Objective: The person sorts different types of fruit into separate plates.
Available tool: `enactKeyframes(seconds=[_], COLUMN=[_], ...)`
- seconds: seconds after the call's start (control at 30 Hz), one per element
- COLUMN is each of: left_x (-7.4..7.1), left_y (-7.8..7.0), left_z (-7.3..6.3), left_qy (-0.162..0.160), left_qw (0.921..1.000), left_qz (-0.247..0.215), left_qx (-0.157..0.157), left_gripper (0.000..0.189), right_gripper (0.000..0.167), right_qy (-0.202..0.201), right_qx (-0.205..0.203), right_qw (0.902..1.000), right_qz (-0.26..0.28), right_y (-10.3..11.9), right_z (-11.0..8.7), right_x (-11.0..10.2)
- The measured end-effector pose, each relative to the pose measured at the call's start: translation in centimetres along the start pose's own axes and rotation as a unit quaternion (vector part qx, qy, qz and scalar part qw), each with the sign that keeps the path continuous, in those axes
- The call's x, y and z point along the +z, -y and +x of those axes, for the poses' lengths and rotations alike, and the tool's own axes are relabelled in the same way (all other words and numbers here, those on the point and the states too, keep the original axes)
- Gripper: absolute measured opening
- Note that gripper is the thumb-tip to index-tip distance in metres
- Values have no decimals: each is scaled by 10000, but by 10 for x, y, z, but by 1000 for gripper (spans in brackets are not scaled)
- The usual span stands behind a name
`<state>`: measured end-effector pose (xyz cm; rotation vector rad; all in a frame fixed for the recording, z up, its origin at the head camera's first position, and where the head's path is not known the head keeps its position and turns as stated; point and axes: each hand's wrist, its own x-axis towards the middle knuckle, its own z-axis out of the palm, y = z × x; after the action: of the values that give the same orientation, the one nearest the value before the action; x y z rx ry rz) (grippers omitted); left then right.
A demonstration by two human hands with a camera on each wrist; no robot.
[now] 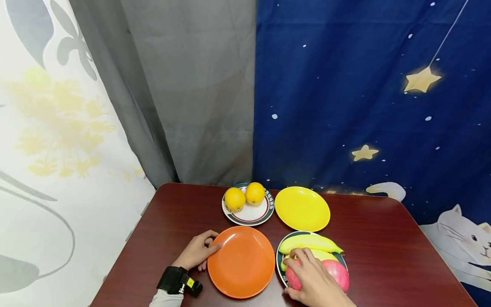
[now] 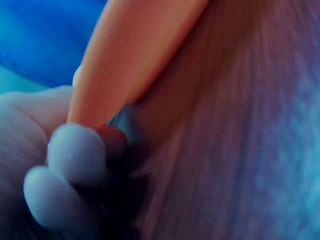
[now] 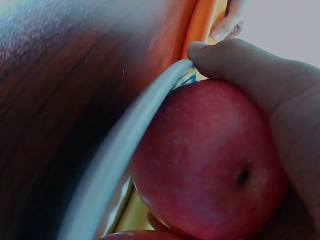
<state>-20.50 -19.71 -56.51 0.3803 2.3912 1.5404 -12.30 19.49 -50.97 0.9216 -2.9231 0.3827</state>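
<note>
thumb and fingers of the left hand pinch the left rim of the orange plate, closed to the thickness of that rim. the orange plate is located at the near part of the dark red table, between the two hands. right hand: fingers curled over the left red apple, opened about as wide as the fruit. this apple is at the left near side of the dark-rimmed fruit plate; whether it is raised cannot be determined. the second red apple sits to its right, and a banana lies behind both. rear row: yellow plate at right, patterned plate at left, carrying two round yellow fruits
</note>
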Motion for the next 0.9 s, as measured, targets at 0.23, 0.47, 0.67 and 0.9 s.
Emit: enactKeyframes(seconds=[0.23,0.47,0.67,0.9], left_x=[-1,2,3,3], left_y=[5,4,6,6], left_z=[2,0,-2,-1], left_qy=[-72,-126,-174,-253], left_qw=[9999,9998,9998,9997], left_qz=[-133,-79,-27,-2], left_qx=[-27,-103,-67,32], left_gripper=[42,45,43,40], right_gripper=[59,53,52,52], right_qy=[3,-949,-2087,-1606], right_qx=[19,-197,-790,-1293], right_qw=[10000,9953,9726,9722], right_qz=[-23,46,644,1111], right_y=[1,10,26,57], right_z=[-2,6,57,142], right_x=[0,-16,-40,-32])
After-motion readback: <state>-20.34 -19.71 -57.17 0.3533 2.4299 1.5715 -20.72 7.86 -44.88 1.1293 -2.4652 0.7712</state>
